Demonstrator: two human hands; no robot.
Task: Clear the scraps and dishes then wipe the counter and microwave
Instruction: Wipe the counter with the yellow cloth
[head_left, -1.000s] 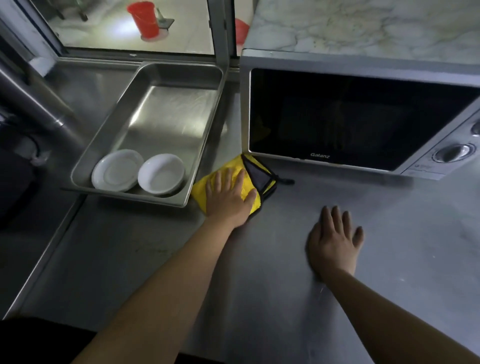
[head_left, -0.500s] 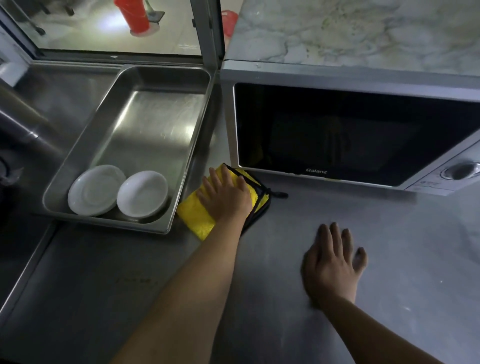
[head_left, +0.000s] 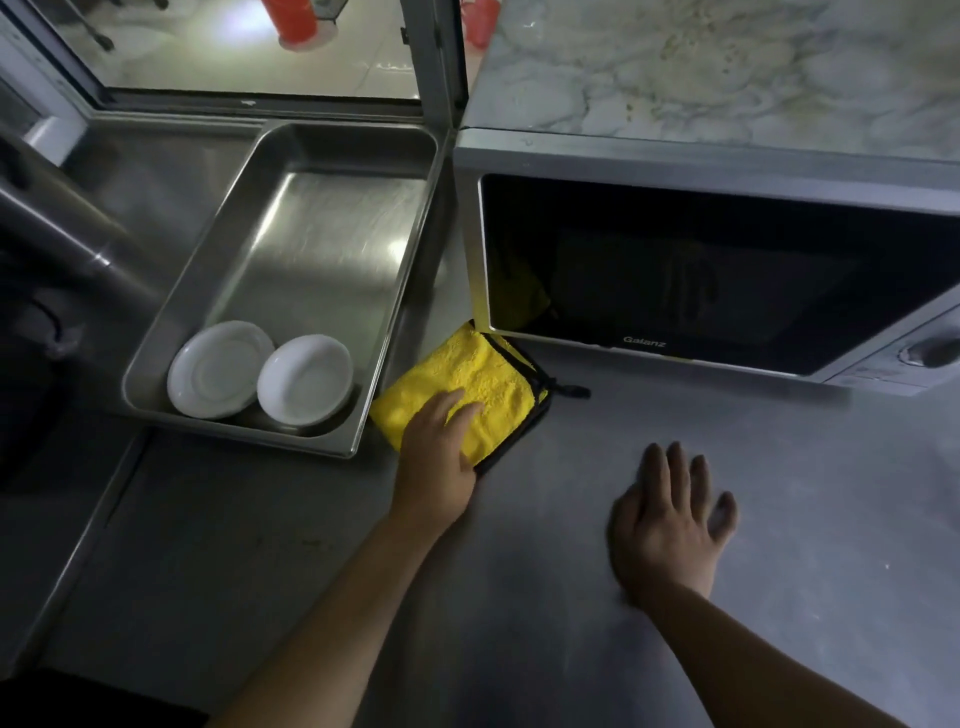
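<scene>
A folded yellow cloth (head_left: 462, 374) with a black edge lies on the steel counter (head_left: 675, 441) at the microwave's front left corner. My left hand (head_left: 439, 457) presses flat on the cloth's near half, fingers straight. My right hand (head_left: 670, 519) rests flat on the bare counter to the right, fingers spread. The silver microwave (head_left: 701, 270) stands at the back right with its dark door closed. Two white dishes, a plate (head_left: 218, 370) and a bowl (head_left: 305, 379), sit in the near end of a steel tray (head_left: 332, 228) on the left.
The tray's right rim is close to the cloth. A window with a metal frame (head_left: 436, 62) runs behind the tray, with red buckets (head_left: 291, 21) outside. The counter's left edge drops to a dark area with a steel pipe (head_left: 62, 228).
My left hand has slid back toward me over the cloth, uncovering its far half. My right hand has stayed flat on the counter. The view has shifted a little.
</scene>
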